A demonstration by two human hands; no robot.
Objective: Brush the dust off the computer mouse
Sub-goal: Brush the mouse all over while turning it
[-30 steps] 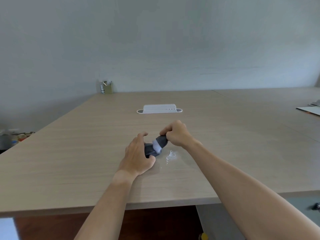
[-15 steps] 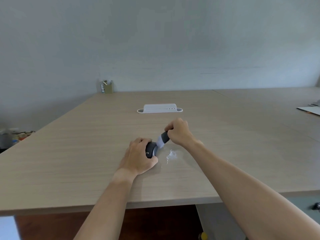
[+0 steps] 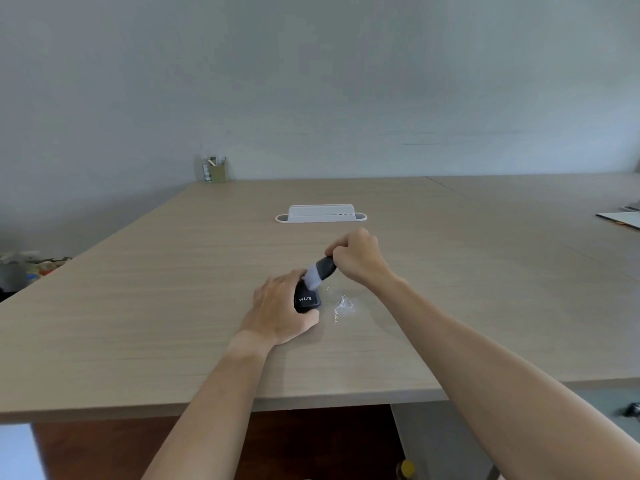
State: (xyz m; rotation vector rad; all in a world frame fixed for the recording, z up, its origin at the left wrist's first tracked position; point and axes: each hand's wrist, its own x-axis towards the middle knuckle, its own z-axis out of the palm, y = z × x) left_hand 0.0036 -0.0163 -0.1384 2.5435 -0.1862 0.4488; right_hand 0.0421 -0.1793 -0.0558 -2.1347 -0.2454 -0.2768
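A black computer mouse [image 3: 306, 300] with white lettering on its rear lies on the wooden table [image 3: 173, 306], near the front middle. My left hand [image 3: 278, 311] wraps around its left side and grips it. My right hand [image 3: 358, 256] is closed around the dark handle of a small brush [image 3: 320, 270], whose pale bristles touch the top front of the mouse. Just right of the mouse, a small patch of white dust [image 3: 343, 306] lies on the table.
A white holder tray [image 3: 321, 214] stands on the table beyond my hands. A small box with pens [image 3: 215, 170] sits at the far edge by the wall. Papers [image 3: 621, 218] lie at the right edge. The table's front edge runs close below my forearms.
The brush has moved from the mouse's right side up to its top front. My left hand shifted its grip, and the mouse's rear with the lettering now shows.
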